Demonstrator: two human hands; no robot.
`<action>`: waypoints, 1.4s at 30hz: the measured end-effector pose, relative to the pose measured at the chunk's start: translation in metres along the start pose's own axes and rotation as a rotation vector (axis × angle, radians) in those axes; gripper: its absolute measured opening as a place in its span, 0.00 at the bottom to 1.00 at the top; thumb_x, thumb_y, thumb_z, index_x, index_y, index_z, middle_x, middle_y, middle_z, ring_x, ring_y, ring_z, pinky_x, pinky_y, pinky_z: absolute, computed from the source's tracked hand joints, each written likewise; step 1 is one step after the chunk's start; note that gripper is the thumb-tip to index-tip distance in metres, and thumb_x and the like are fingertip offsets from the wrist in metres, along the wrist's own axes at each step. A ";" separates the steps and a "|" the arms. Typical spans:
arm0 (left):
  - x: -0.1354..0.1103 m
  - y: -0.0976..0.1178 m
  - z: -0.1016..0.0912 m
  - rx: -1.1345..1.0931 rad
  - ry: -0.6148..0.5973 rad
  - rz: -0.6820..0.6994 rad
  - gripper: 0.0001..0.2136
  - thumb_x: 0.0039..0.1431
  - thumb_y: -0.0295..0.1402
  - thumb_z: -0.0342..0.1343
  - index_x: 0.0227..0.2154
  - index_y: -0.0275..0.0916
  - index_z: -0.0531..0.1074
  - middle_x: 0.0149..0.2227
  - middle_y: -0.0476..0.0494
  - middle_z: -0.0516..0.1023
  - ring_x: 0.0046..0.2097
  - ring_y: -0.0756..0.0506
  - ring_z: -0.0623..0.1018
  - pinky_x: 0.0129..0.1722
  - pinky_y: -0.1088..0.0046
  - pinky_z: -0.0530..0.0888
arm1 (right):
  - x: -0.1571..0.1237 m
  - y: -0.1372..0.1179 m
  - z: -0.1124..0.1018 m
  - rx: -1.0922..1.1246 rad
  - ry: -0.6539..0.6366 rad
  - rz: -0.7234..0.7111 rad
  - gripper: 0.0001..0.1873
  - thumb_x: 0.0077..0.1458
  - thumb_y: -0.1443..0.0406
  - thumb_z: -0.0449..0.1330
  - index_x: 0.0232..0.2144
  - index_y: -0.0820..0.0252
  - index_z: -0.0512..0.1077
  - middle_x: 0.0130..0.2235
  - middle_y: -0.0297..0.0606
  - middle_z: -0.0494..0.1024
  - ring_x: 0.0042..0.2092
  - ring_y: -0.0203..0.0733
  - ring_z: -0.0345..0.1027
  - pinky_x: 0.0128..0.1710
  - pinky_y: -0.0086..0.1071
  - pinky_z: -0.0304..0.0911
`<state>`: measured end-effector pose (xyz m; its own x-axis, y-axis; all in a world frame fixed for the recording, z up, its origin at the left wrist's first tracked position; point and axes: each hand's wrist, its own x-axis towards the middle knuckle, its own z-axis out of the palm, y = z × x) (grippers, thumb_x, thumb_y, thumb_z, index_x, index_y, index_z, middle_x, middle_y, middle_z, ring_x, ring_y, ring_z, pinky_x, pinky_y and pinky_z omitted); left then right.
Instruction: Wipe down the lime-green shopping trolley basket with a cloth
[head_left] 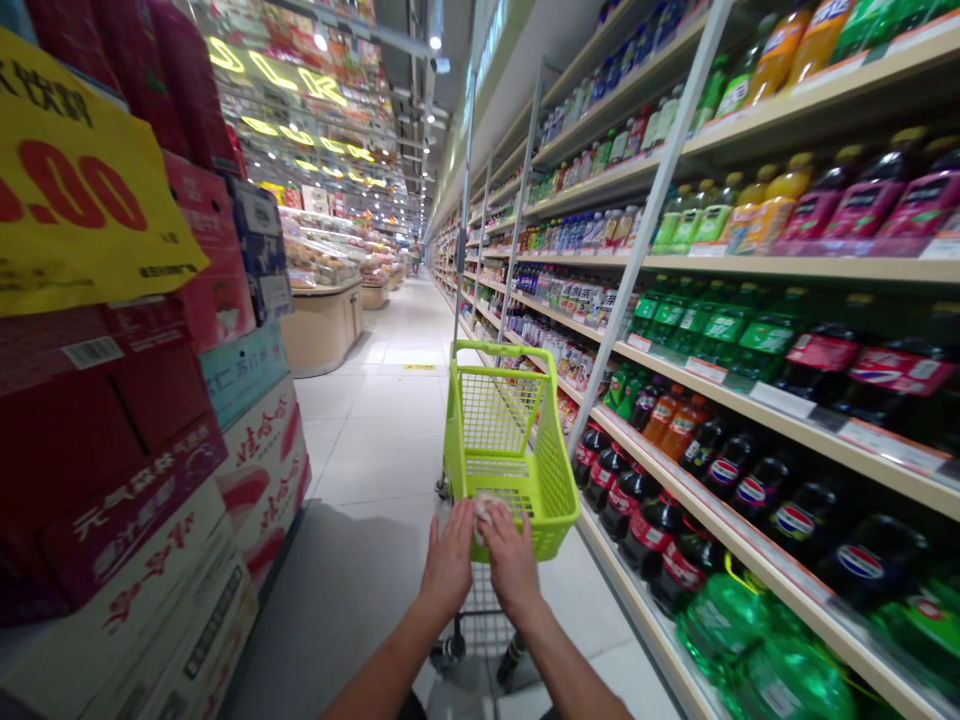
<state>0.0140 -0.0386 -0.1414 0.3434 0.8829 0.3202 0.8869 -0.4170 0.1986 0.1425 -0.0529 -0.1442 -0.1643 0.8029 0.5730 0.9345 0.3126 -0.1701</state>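
Note:
My right hand is closed over a crumpled whitish tissue or cloth, its fingers bent around it. Beside it, my left hand has its fingers stretched out, the tips next to the crumpled piece; I cannot tell whether they touch it. Both hands are at the near end of a lime-green shopping cart. The cart's upper basket has nothing visible in it. Below, part of a wire lower rack and black wheels show between and under my forearms.
Shelves of bottled drinks run along the right, close to the cart. Stacked drink cartons with a yellow price sign stand close on the left. Farther along the tiled aisle is a rounded display counter.

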 end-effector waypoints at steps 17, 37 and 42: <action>0.007 0.005 0.003 0.166 -0.090 0.146 0.29 0.49 0.17 0.35 0.56 0.38 0.53 0.59 0.41 0.57 0.61 0.44 0.54 0.57 0.49 0.50 | -0.005 0.064 -0.024 -0.131 -0.049 0.195 0.26 0.46 0.78 0.48 0.45 0.50 0.68 0.53 0.38 0.66 0.55 0.44 0.56 0.54 0.51 0.38; -0.003 0.011 0.019 0.143 0.000 0.061 0.31 0.48 0.18 0.37 0.58 0.35 0.48 0.61 0.41 0.51 0.62 0.43 0.49 0.57 0.49 0.49 | -0.024 0.088 -0.038 -0.223 0.109 0.353 0.23 0.49 0.77 0.45 0.43 0.55 0.69 0.53 0.40 0.67 0.56 0.44 0.54 0.55 0.50 0.34; -0.003 0.013 0.014 0.157 0.023 0.073 0.27 0.50 0.21 0.38 0.56 0.36 0.53 0.60 0.42 0.54 0.61 0.44 0.52 0.56 0.51 0.52 | -0.013 0.026 -0.008 -0.062 0.040 0.122 0.26 0.47 0.79 0.46 0.44 0.53 0.68 0.54 0.36 0.65 0.58 0.41 0.51 0.56 0.46 0.34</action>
<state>0.0293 -0.0436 -0.1529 0.4030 0.8455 0.3504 0.8979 -0.4394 0.0276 0.1713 -0.0595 -0.1501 -0.0368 0.8120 0.5825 0.9646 0.1811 -0.1915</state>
